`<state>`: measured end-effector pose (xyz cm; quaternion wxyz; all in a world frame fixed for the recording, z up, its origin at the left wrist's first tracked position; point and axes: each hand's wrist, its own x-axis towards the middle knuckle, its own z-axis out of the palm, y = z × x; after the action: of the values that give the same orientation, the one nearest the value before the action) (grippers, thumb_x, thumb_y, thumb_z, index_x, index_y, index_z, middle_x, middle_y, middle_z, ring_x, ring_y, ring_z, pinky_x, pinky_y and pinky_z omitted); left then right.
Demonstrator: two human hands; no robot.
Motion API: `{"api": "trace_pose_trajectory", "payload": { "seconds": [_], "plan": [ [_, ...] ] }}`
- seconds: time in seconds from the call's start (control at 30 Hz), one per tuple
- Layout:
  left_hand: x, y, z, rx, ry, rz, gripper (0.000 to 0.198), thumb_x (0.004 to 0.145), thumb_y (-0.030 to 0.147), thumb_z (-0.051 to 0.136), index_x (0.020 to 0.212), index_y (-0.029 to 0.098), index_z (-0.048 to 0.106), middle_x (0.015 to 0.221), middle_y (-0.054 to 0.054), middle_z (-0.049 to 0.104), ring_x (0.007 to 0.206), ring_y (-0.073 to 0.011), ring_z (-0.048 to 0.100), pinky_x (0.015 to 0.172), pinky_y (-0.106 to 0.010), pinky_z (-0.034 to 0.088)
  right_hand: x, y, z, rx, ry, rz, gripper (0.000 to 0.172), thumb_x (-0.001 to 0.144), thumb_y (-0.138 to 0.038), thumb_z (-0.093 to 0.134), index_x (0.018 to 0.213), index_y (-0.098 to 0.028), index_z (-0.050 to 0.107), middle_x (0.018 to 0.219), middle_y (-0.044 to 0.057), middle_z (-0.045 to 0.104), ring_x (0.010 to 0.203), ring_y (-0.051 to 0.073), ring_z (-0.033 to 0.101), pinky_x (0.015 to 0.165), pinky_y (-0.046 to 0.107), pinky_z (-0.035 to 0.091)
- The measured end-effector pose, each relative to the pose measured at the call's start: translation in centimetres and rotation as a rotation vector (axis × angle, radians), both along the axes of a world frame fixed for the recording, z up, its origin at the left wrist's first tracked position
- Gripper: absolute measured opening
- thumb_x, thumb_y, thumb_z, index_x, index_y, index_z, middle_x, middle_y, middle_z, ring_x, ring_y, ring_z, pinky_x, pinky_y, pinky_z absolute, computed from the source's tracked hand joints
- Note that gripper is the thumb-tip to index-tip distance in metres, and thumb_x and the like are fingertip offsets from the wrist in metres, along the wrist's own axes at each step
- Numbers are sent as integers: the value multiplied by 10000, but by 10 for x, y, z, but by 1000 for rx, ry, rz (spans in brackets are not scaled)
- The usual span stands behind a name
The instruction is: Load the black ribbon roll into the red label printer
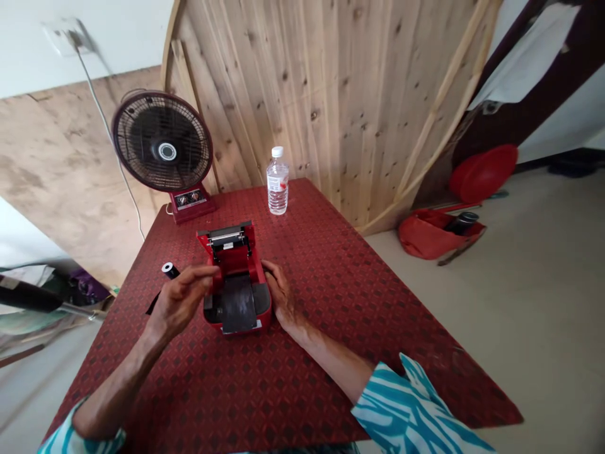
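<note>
A small red printer (265,287), apparently for labels or receipts, stands on the table with its lid (229,238) raised. Inside, a dark strip (239,306) lies flat and reaches over the front edge. My left hand (182,293) is at the printer's left wall, fingers stretched toward the opening; nothing shows in it. Along the right side, my right hand (282,293) grips the casing, with some fingertips hidden behind it. A black roll with a white core (169,270) sits left of the printer, partly covered by my left hand.
A dark red fan (163,148) stands at the table's back left, its cord running up to a wall socket (66,36). Near the back edge is a clear water bottle (278,183). The red patterned table (378,340) borders a wooden panel (331,94). A red bag (420,233) lies on the floor.
</note>
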<state>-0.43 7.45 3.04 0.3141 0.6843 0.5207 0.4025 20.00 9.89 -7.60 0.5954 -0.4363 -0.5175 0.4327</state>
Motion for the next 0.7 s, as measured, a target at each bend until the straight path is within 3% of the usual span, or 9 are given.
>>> {"api": "trace_pose_trajectory", "payload": {
  "seconds": [0.1, 0.23, 0.33, 0.43, 0.6, 0.7],
  "plan": [
    [18, 24, 10, 108, 407, -282, 267, 884, 346, 515, 999, 266, 742, 1010, -83, 743, 971, -279, 679, 898, -412, 495, 1, 0, 2, 1, 5, -1, 345, 897, -436, 450, 1157, -285, 619, 1200, 46, 622, 1174, 213, 547, 1058, 415, 390],
    [36, 56, 8, 13, 740, -351, 179, 805, 261, 580, 882, 267, 741, 870, -93, 751, 870, -286, 694, 866, -415, 481, 2, 1, 2, 7, -4, 25, 346, 895, -401, 442, 1166, -269, 610, 1203, 56, 619, 1175, 209, 551, 1056, 408, 391],
    [40, 72, 8, -70, 813, -378, 132, 750, 234, 620, 823, 260, 727, 785, -80, 739, 786, -281, 694, 793, -387, 488, 1, 3, 0, 31, -6, 24, 337, 896, -365, 434, 1168, -264, 606, 1182, 56, 626, 1161, 202, 559, 1044, 399, 403],
    [39, 78, 14, -109, 860, -421, 171, 704, 207, 626, 836, 260, 721, 825, -70, 745, 787, -282, 690, 738, -355, 488, 1, 4, -1, 48, -4, 10, 331, 894, -343, 427, 1156, -258, 611, 1150, 56, 638, 1137, 200, 571, 1028, 391, 417],
    [39, 72, 23, -129, 899, -417, 257, 726, 212, 609, 966, 246, 691, 914, -59, 741, 866, -270, 687, 758, -333, 492, 2, 4, -2, 28, -2, 23, 328, 897, -340, 433, 1163, -258, 607, 1168, 55, 633, 1133, 207, 574, 1018, 399, 430],
    [41, 62, 26, -96, 909, -402, 374, 759, 216, 585, 1127, 213, 649, 1092, -85, 719, 1005, -274, 667, 852, -353, 488, 3, 4, -4, 28, 2, 32, 333, 902, -348, 434, 1177, -260, 600, 1188, 54, 629, 1144, 208, 569, 1028, 402, 430]
  ]
}}
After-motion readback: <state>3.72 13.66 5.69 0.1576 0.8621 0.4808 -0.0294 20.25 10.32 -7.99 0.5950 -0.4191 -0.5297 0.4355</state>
